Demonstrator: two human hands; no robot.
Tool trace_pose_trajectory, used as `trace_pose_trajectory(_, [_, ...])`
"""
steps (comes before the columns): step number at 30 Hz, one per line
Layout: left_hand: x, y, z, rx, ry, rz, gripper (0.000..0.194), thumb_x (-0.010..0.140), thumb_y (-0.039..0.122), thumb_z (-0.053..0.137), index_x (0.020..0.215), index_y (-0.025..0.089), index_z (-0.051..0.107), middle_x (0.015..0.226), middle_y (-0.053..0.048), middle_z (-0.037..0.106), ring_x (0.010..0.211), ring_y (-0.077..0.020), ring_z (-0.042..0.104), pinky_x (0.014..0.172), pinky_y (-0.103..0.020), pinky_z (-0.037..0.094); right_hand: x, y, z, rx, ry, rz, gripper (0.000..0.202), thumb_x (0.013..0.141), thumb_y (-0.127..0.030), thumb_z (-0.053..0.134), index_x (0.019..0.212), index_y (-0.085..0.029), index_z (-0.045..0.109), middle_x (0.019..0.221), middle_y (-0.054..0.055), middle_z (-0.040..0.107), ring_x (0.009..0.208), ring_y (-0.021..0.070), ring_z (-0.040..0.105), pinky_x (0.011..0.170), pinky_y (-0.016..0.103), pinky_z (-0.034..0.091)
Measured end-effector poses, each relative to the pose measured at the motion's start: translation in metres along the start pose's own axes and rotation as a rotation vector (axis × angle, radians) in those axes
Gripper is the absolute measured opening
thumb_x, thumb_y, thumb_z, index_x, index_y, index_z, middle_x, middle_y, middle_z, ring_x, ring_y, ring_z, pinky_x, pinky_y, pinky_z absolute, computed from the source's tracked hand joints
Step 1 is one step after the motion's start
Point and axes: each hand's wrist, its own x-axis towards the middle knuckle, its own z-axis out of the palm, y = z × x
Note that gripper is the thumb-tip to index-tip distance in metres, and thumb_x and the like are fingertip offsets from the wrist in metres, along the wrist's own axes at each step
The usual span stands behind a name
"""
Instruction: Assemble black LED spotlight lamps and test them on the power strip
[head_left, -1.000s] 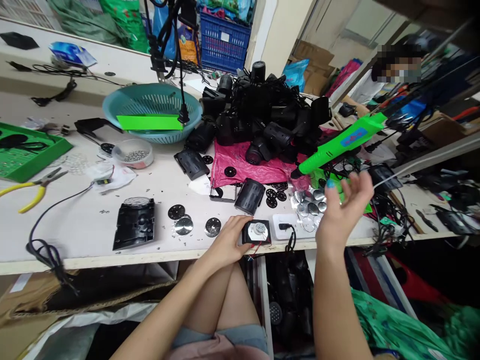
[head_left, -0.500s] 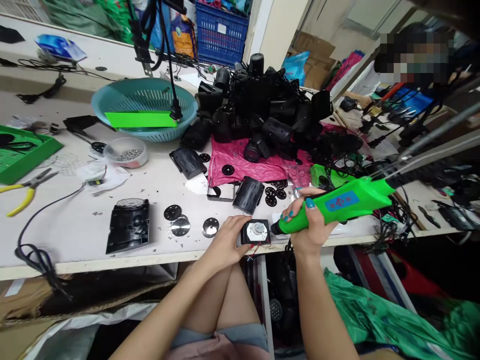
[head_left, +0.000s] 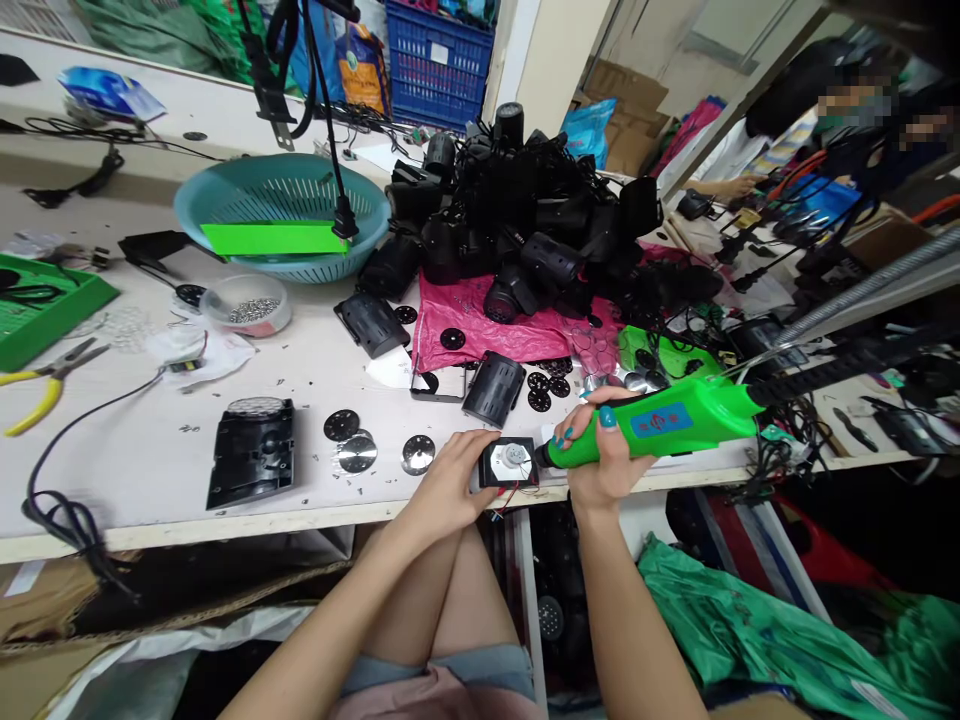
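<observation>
Left hand (head_left: 448, 480) clasps a black motor housing (head_left: 511, 460); at its three o'clock, right hand (head_left: 609, 468) grips a green electric screwdriver (head_left: 660, 421).

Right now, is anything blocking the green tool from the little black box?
Nothing visible. The right hand holds the tool with its tip close by the box; the left hand holds the box's other side.

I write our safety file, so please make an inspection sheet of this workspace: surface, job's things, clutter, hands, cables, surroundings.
Surface: white bench, loose discs scattered.
Job's things: black box near front edge; green power tool, tip close to box's right side, contact unclear.
Clutter: black devices heaped toward the back; pliers, far left.
Hands: left hand holds box; right hand grips tool.
Cables: black cable hangs over front edge, left.
Surroundings: blue crate behind; another person, upper right.
</observation>
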Motion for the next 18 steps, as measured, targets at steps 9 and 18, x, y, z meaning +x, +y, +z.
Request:
trace_pose_trajectory(9, [-0.0013,-0.0003,0.0005,0.004,0.007,-0.005,0.067,0.076,0.015,0.074,0.137,0.023,0.048,0.133,-0.009,0.056,0.123,-0.0267,0.050,0.108,-0.046,0.040,-0.0025,0.0027,-0.0008,-0.062,-0.021,-0.012,0.024,0.079,-0.038,0.064,0.093,-0.020,0.059,0.052,-0.007,0.052,0.042,0.0110,0.047,0.044,0.027,0.041])
trace_pose_trajectory(18, [-0.0010,-0.0022,0.0014,0.002,0.013,0.008,0.067,0.075,0.014,0.073,0.136,0.023,0.048,0.132,-0.009,0.056,0.123,-0.0271,0.050,0.108,-0.047,0.040,-0.0066,0.0052,-0.0021,-0.052,-0.008,-0.031,0.020,0.081,-0.038,0.064,0.088,-0.019,0.058,0.054,-0.007,0.053,0.043,0.0109,0.048,0.043,0.027,0.040])
